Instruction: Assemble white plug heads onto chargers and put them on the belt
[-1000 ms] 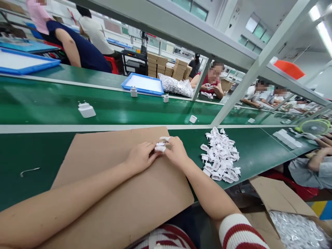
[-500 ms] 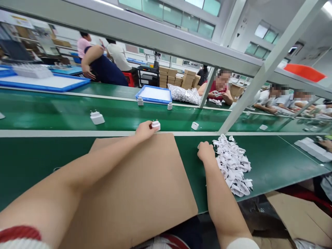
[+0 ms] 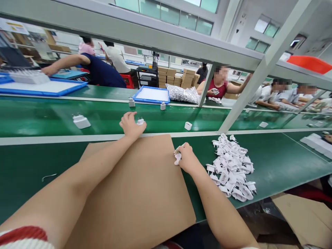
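Note:
My left hand is over the near edge of the green belt, its fingers spread. Right by its thumb, prongs up, stands a white plug charger, its lower part hidden by the hand. At the right edge of the brown cardboard sheet, my right hand grips a white plastic plug piece, partly covered by the fingers. To the right of that hand lies a heap of white plug pieces on the green bench.
More white chargers ride on the green belt. A slanted metal post rises behind the heap. Beyond the belt are a blue-rimmed tray, a bag of white parts and several people. A thin bent strip lies at left.
My left hand has opened from around the charger, which now stands by the thumb. My right hand has moved left from the heap with a plug piece. Belt chargers have shifted left.

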Tool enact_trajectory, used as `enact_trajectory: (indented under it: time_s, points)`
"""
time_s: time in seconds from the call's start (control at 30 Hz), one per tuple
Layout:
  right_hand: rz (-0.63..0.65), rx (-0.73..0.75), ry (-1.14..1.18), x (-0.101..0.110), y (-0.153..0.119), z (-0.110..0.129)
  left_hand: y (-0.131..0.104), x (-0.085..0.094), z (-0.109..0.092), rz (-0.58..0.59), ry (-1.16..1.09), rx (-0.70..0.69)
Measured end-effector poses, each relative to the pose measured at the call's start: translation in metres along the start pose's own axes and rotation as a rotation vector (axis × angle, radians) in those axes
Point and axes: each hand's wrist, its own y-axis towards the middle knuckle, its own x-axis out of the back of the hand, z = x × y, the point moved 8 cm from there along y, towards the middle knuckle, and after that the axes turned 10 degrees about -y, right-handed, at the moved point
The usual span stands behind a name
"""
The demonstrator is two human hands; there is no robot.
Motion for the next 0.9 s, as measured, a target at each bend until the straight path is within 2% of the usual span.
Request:
enact_trajectory:
  time_s: [0.03,0.07,0.17,0.27,0.33,0.43,0.53,0.63,0.7,0.77,0.8,0.9]
  points:
    - [-0.013,-0.004,-0.008,0.001,0.000,0.000,-0.002,0.000,-0.014,-0.042,-0.012,-0.098]
    - [-0.031,0.003,0.003,0.003,0.000,0.002,-0.005,-0.008,-0.029,-0.019,-0.033,-0.191]
    - [-0.091,0.060,0.122,0.009,0.001,0.009,-0.014,-0.055,-0.072,0.256,-0.107,-0.375]
    - [-0.133,0.086,0.212,0.014,0.001,0.013,-0.025,-0.113,-0.104,0.570,-0.123,-0.395]
    - [-0.123,0.071,0.202,0.014,0.000,0.012,-0.031,-0.144,-0.123,0.696,-0.120,-0.399]
    - [-0.073,0.054,0.073,0.010,-0.002,0.010,-0.036,-0.176,-0.147,0.785,-0.129,-0.420]
    - [-0.025,0.039,-0.090,0.007,-0.002,0.006,-0.038,-0.193,-0.157,0.822,-0.133,-0.383]
    - [-0.051,0.036,-0.041,0.012,0.001,0.001,-0.036,-0.187,-0.155,0.773,-0.138,-0.333]
    - [-0.161,0.008,0.183,0.024,0.003,-0.005,-0.039,-0.170,-0.150,0.741,-0.152,-0.328]
    - [-0.233,-0.059,0.533,0.032,0.004,-0.015,-0.045,-0.143,-0.142,0.727,-0.190,-0.337]
    - [-0.226,-0.086,0.716,0.032,0.004,-0.018,-0.050,-0.126,-0.136,0.728,-0.221,-0.336]
    - [-0.110,-0.105,1.099,0.029,0.003,-0.010,-0.078,-0.067,-0.120,0.754,-0.340,-0.304]
